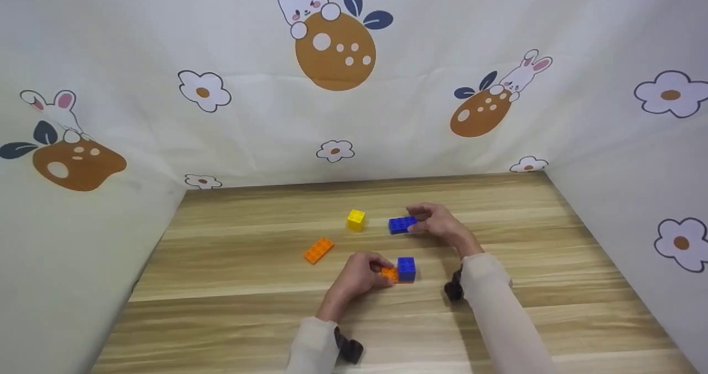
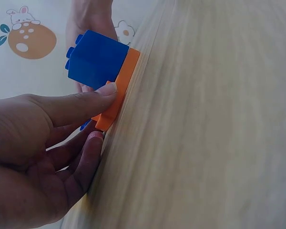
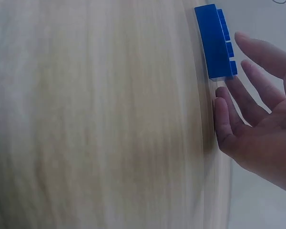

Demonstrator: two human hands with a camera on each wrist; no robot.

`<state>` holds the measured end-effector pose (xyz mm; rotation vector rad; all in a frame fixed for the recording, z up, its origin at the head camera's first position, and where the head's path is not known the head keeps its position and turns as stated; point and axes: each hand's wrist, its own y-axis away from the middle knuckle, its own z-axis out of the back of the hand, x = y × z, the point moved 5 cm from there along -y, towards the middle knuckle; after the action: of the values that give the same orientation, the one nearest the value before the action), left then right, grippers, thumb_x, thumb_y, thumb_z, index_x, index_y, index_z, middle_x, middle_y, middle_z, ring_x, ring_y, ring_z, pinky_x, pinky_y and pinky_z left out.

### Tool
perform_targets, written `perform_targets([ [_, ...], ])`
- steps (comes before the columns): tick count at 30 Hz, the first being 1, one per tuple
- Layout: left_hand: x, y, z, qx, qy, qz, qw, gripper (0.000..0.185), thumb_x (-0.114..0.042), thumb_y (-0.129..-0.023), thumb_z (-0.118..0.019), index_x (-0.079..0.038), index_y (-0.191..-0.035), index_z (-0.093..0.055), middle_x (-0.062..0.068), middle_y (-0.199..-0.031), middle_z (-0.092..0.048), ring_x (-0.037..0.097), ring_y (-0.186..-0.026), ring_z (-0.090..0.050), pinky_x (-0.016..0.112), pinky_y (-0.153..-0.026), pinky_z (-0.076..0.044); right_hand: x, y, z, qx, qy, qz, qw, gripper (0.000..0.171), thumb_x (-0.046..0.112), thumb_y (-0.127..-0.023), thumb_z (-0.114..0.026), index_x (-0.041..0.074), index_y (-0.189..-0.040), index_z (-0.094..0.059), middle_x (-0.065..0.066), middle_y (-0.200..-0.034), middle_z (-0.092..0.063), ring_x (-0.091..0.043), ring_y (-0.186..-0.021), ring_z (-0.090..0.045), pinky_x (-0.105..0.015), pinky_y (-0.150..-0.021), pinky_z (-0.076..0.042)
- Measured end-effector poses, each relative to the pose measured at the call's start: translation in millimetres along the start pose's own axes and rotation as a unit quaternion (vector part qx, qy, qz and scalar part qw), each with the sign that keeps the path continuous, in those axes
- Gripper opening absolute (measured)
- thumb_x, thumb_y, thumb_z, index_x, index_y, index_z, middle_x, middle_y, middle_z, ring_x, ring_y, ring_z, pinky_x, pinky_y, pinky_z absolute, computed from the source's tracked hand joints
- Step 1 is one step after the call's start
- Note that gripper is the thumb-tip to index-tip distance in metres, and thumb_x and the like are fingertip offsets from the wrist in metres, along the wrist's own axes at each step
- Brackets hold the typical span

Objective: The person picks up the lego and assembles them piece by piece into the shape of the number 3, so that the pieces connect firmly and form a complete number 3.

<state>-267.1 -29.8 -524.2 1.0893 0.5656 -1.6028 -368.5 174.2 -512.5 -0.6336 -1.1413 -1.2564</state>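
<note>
pinching orange brick [image 1: 389,274] under blue cube [image 1: 406,268], left hand [image 1: 358,274], right hand [image 1: 440,221] fingers loose beside long blue brick [image 1: 401,224]

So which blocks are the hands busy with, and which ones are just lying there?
In use:
- flat orange plastic brick with a blue square brick on it, held by the left hand
- long blue plastic brick, at the right hand

Lying about:
- small yellow cube brick
- loose flat orange brick
</note>
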Motion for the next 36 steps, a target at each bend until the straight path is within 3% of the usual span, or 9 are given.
perform_targets([
  [9, 0.8, -1.0, 0.0, -0.002, -0.002, 0.001, 1.0000, 0.025, -0.006, -0.078, -0.084, -0.013, -0.102, -0.078, -0.001, -0.096, -0.071, 0.013, -0.084, -0.057, 0.027, -0.077, -0.050, -1, -4, -1, -0.019, 0.031, -0.006, 0.999, 0.058, -0.003, -0.081, -0.075, -0.001, -0.137, -0.058, -0.021, -0.141, -0.059, -0.036, -0.131, -0.055, -0.043, -0.112, -0.044],
  [16, 1.4, -1.2, -0.9, 0.001, 0.008, 0.010, 0.9999, 0.025, -0.007, -0.079, -0.084, -0.014, -0.102, -0.078, -0.001, -0.098, -0.072, 0.014, -0.086, -0.059, 0.030, -0.081, -0.053, -2, -4, 1, -0.048, 0.057, -0.045, 0.996, 0.048, 0.001, -0.081, -0.078, 0.006, -0.128, -0.067, -0.018, -0.132, -0.065, -0.028, -0.119, -0.060, -0.040, -0.106, -0.046],
  [28, 1.4, -1.9, -0.3, -0.003, 0.006, -0.005, 1.0000, 0.025, -0.007, -0.078, -0.085, -0.012, -0.101, -0.078, 0.001, -0.096, -0.072, 0.014, -0.084, -0.057, 0.027, -0.077, -0.050, 6, 5, 6, -0.041, 0.061, -0.025, 0.997, 0.045, 0.006, -0.083, -0.080, 0.004, -0.127, -0.067, -0.019, -0.126, -0.067, -0.021, -0.106, -0.063, -0.030, -0.090, -0.053],
  [36, -0.1, -0.9, 0.6, -0.004, 0.002, -0.015, 0.9999, 0.025, -0.008, -0.077, -0.086, -0.012, -0.100, -0.078, 0.001, -0.095, -0.072, 0.012, -0.082, -0.056, 0.024, -0.074, -0.048, 24, 16, 7, -0.026, 0.042, 0.007, 0.999, 0.048, 0.003, -0.083, -0.079, 0.000, -0.128, -0.065, -0.027, -0.123, -0.067, -0.028, -0.102, -0.070, -0.039, -0.087, -0.060],
])
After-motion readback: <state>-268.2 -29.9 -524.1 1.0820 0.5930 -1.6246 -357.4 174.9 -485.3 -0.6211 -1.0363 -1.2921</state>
